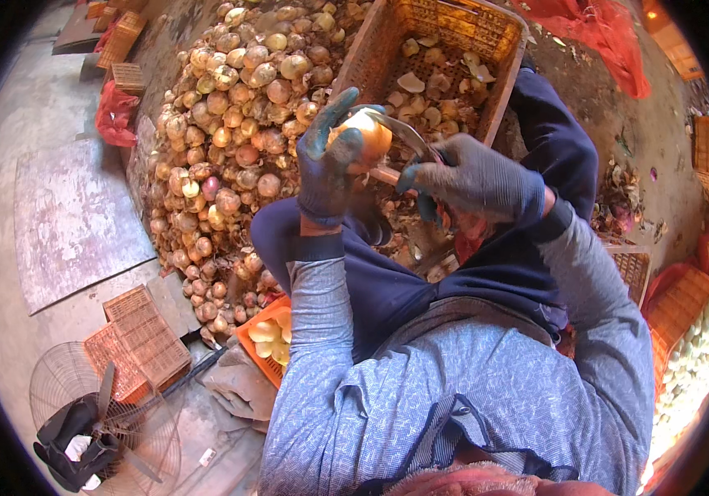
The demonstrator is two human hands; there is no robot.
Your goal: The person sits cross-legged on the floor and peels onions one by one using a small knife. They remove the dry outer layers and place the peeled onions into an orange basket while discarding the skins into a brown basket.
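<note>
My left hand [332, 155], in a dark coated knit glove, grips a yellow onion [370, 139] above the near edge of a plastic crate [506, 102]. Its fingers wrap the onion from the left. My right hand [478, 177], gloved alike, is closed round a knife; the handle is mostly hidden in the fist. The curved metal blade [407, 133] reaches left to the top of the onion. Loose skins and onion scraps [432, 115] lie in the crate beyond both hands. A large heap of unpeeled onions [236, 118] spreads over the floor to the left.
By my left elbow stands an orange basket [261, 353] of peeled onions. A wire-caged fan [106, 428] and stacked crates [146, 335] are at the lower left. Red mesh [615, 43] lies at the upper right; more crates [680, 310] stand on the right. My bent legs flank the work area.
</note>
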